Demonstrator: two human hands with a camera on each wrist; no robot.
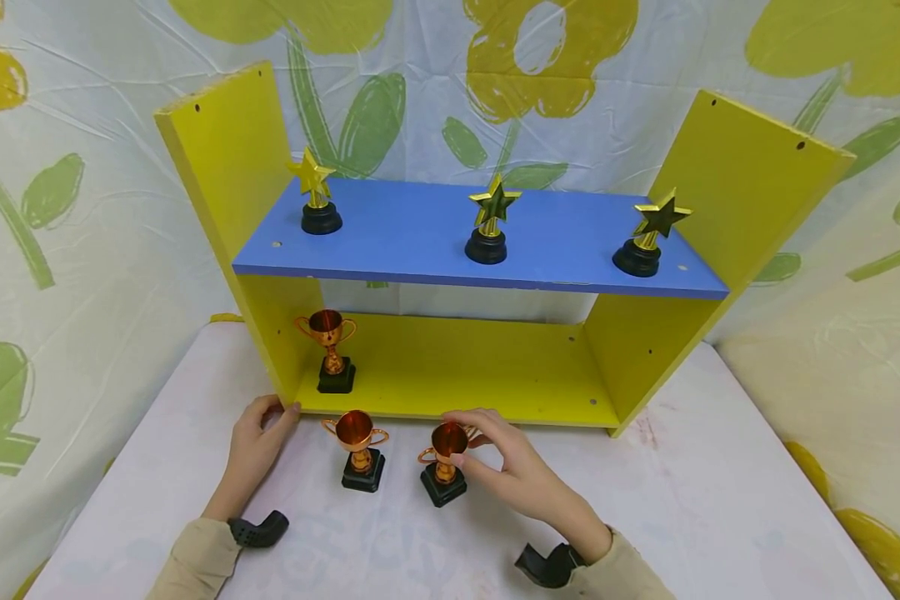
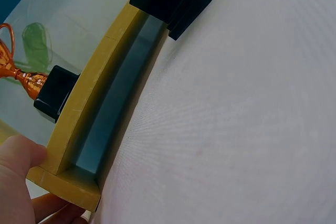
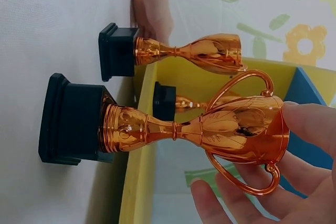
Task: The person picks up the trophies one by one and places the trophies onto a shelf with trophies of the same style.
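My right hand (image 1: 521, 467) holds a copper-coloured trophy cup (image 1: 450, 442) by its bowl, thumb on one side and fingers by a handle. The cup's black square base shows low over the white table. Left of it a second copper trophy cup (image 1: 358, 442) stands upright on the table. At the front left bottom corner of the yellow and blue shelf (image 1: 457, 412), my left hand (image 1: 258, 442) grips the yellow edge, thumb in front and fingertips beneath in the left wrist view. Inside, on the lower board at left, stands a third copper trophy cup (image 1: 333, 354).
On the blue upper board (image 1: 405, 225) stand a gold star trophy (image 1: 317, 196) at left, another star trophy (image 1: 489, 221) in the middle and a third star trophy (image 1: 651, 235) at right. A flower-print cloth (image 1: 435, 83) hangs behind. Black straps sit on both wrists.
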